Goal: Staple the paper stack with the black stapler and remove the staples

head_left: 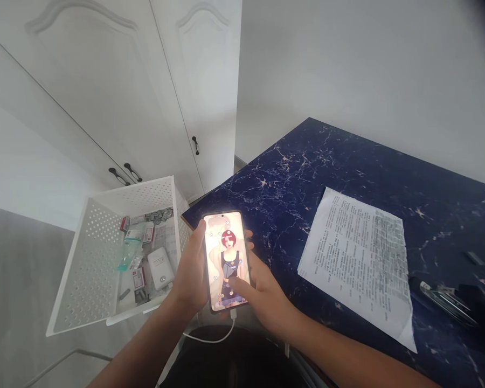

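Observation:
A lit smartphone (226, 258) is held upright between my two hands, its screen showing a drawn figure with red hair and a dark top. My left hand (192, 272) wraps the phone's left edge, with the thumb along its side. On the right edge, my right hand (267, 291) grips it too, its thumb over the lower part of the screen. Some fingers of both hands are hidden behind the phone. A white charging cable (210, 340) is plugged into the phone's bottom end and curves off to the left.
Left of my hands stands a white perforated basket (99, 231) holding a white power bank (160, 268), small boxes and a clear-and-teal item. Printed sheets (355, 264) lie on the dark blue marbled table (275, 199), near a dark object (444, 302). White cabinets (117, 81) stand behind.

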Demonstrator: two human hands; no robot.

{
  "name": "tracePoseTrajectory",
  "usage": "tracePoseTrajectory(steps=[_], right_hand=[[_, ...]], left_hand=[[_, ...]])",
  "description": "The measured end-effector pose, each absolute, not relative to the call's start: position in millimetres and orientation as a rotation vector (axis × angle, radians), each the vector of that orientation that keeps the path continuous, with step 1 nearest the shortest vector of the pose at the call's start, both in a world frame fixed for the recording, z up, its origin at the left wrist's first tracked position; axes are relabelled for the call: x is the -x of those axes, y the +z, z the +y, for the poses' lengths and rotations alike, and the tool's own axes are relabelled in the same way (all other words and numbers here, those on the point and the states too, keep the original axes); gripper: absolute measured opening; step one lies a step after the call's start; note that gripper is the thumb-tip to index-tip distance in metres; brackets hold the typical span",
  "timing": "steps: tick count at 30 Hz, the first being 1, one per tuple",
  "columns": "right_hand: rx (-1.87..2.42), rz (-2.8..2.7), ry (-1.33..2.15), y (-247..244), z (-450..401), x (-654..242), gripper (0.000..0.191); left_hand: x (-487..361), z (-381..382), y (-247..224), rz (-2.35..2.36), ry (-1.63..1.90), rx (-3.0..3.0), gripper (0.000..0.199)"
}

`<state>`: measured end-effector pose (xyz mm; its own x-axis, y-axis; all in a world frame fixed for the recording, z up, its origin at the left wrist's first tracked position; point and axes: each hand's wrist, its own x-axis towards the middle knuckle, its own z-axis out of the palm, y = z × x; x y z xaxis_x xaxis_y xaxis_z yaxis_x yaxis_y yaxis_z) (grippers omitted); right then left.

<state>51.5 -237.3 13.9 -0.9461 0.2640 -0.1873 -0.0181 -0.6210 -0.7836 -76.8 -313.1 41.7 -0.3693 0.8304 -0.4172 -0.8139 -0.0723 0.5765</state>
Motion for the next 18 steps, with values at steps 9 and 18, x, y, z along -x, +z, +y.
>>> tracePoseTrajectory(steps=[9,18], right_hand=[[0.409,-1.383,2.604,15.9,-238.4,-52.4,0.047],[0.436,-1.296,2.612,11.5,-238.7,-51.8,0.036]], left_hand=[[74.5,-312.4,45.7,0.924,1.727,-0.042,0.074],[73.7,-313.9,52.0,0.899,1.779,-0.08,0.072]])
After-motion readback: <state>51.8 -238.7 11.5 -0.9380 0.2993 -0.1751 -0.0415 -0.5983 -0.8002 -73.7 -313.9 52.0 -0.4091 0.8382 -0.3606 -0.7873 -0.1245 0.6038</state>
